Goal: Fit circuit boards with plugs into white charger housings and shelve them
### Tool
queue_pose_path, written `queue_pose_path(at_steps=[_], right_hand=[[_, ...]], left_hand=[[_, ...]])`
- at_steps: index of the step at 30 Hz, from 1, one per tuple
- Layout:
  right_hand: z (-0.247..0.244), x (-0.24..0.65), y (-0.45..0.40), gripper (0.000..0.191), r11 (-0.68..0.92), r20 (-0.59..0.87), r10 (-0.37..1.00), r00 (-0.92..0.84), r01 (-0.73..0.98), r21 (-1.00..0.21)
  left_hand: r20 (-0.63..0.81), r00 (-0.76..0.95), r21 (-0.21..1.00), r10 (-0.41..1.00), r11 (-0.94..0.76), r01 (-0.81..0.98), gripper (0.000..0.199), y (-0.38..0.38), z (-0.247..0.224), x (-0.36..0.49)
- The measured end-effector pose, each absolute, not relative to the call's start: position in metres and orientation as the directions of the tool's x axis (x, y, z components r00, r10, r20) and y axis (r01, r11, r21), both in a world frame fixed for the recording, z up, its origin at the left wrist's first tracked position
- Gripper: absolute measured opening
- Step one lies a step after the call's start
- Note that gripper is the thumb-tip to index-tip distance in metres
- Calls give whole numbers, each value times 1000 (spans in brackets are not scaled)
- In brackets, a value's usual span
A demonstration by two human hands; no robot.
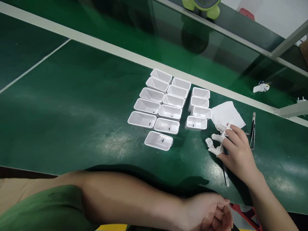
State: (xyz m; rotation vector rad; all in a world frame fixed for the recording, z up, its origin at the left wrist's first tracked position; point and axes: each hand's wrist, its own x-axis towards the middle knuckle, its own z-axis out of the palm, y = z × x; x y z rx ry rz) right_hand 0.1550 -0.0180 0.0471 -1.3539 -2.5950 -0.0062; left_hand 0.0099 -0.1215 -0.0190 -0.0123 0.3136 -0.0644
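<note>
My right hand [237, 152], with white covers on several fingertips, is over the green table, fingers apart and bent. Beneath it lies a pair of dark tweezers [225, 175], partly hidden by the fingers. A white paper sheet [227, 115] is just beyond the fingertips. My left hand [218, 213] is palm up at the bottom edge, fingers curled in; whether they hold anything is hidden. Several white rectangular tubs [158, 140] stand in columns left of my right hand, with a smaller column [196, 123] nearer to it. Small dark marks show inside some tubs.
Another pair of tweezers [252, 130] lies right of the paper. A pale rail [115, 53] runs along the table's back, with a metal frame [292, 109] at the right. A white object [261, 87] lies behind the rail, and a green fan [203, 6] stands farther back.
</note>
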Motion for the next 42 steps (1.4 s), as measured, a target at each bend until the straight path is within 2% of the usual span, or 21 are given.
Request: queue_pose_path(at_steps=[3, 5, 8, 10, 14, 20, 32, 38, 40, 42], right_hand=[[46, 154, -18, 26, 600, 155, 798, -582, 789, -130], [47, 155, -19, 23, 633, 118, 773, -624, 747, -201], [49, 156, -18, 18, 649, 89, 742, -664, 679, -344], [49, 157, -16, 21, 645, 93, 739, -667, 661, -385], [44, 157, -11, 23, 638, 51, 745, -665, 688, -347], [40, 154, -6, 23, 655, 37, 739, -673, 705, -272], [33, 143, -7, 22, 741, 207, 671, -712, 634, -221], [29, 147, -10, 17, 713, 279, 698, -660, 677, -181], [33, 150, -11, 18, 689, 258, 723, -641, 692, -214], [38, 154, -11, 17, 658, 175, 751, -637, 696, -288]], left_hand=[[-289, 956, -19, -51, 999, 48, 41, -122, -20, 10], [-291, 955, -24, -58, 998, 53, 41, -121, -19, 11], [-351, 930, -41, -108, 994, 100, 46, -115, -11, 11], [-413, 899, -57, -147, 989, 136, 51, -109, -3, 10], [-473, 859, -67, -198, 980, 189, 58, -100, 11, 9], [-473, 856, -52, -209, 976, 209, 57, -101, 9, 9], [-462, 865, -52, -198, 979, 196, 54, -103, 7, 9], [-413, 899, -42, -146, 989, 142, 49, -110, -3, 8], [-394, 911, -38, -120, 993, 115, 45, -113, -7, 7], [-390, 914, -33, -114, 993, 110, 44, -115, -9, 7]])
